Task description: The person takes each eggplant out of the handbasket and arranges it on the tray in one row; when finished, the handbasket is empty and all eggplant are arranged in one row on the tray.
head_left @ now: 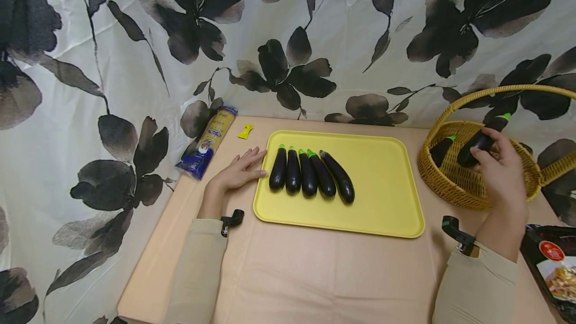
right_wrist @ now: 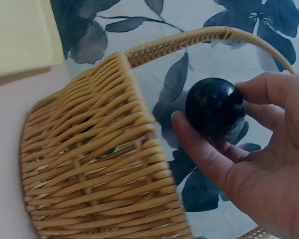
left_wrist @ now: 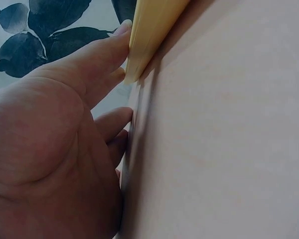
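Observation:
In the head view my right hand (head_left: 504, 169) grips an eggplant (head_left: 478, 145) over the wicker basket (head_left: 443, 184). The right wrist view shows this eggplant (right_wrist: 215, 107) end-on, pinched between thumb and fingers above the basket rim. Another eggplant (head_left: 441, 151) lies inside the basket. On the yellow tray (head_left: 378, 189) several dark eggplants lie side by side, stems toward the back, the rightmost eggplant (head_left: 338, 176) slanting. My left hand (head_left: 238, 170) rests at the tray's left edge with fingers extended; in the left wrist view its thumb touches the tray's side (left_wrist: 152, 35).
A blue and yellow package (head_left: 208, 141) lies at the table's left edge, with a small yellow clip (head_left: 245, 131) beside it. A black package (head_left: 553, 264) with a food picture sits at the right front. A floral curtain (head_left: 288, 24) hangs behind the table.

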The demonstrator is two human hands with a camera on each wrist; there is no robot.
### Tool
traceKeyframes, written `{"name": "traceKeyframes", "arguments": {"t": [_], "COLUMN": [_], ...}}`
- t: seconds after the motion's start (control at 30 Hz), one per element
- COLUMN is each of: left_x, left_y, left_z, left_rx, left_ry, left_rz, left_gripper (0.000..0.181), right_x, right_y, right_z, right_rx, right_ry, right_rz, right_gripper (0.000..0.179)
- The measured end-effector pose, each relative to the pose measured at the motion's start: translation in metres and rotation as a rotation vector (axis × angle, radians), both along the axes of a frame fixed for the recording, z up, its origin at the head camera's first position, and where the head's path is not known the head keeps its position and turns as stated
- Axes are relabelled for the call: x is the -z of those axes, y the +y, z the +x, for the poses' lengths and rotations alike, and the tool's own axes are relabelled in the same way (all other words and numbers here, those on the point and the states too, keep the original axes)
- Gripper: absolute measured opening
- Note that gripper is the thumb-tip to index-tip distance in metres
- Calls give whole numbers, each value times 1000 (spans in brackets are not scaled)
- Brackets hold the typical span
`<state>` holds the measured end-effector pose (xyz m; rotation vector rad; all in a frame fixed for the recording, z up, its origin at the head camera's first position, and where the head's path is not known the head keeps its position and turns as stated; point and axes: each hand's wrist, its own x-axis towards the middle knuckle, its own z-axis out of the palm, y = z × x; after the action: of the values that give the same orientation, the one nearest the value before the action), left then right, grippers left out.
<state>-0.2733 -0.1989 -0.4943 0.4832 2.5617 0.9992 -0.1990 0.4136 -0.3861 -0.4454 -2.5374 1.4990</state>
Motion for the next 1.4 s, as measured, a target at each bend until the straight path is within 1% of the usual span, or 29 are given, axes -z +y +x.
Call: {"name": "traceKeyframes", "arguments": {"t": [0.1,0.13,0.23,0.33,0.47,0.5,0.57,0.73,0.93,1.0,1.2,1.4], "left_x": [-1,-1,-2,-3,-3,-3,-3,-3,-3,-3,-2,-2], "left_y": [0,0,1,1,0,0,0,0,0,0,-1,-1], "left_z": [0,0,1,2,2,3,3,3,2,2,3,3], "left_rx": [2,2,5,6,13,13,16,13,10,11,14,17], "left_ry": [-4,-6,-7,-5,2,4,8,6,2,5,10,20], "left_rz": [-3,-3,-5,-6,-1,0,5,9,0,2,8,3], "left_gripper": [78,78,78,78,79,79,79,78,79,79,79,79], "right_x": [-5,-7,-10,-14,-20,-21,-24,-31,-36,-38,-41,-43], "right_y": [-3,-5,-9,-11,-14,-15,-19,-27,-30,-32,-41,-50], "right_z": [2,3,5,6,8,9,12,20,27,28,26,23], "right_rx": [17,20,18,-4,-51,-61,-71,-95,-154,-178,-244,-308], "right_ry": [62,70,74,61,118,129,142,161,197,213,280,249], "right_rz": [-98,-103,-85,-8,-67,-67,-36,112,188,195,170,155], "right_gripper": [58,58,62,70,82,84,85,84,84,85,88,85]}}
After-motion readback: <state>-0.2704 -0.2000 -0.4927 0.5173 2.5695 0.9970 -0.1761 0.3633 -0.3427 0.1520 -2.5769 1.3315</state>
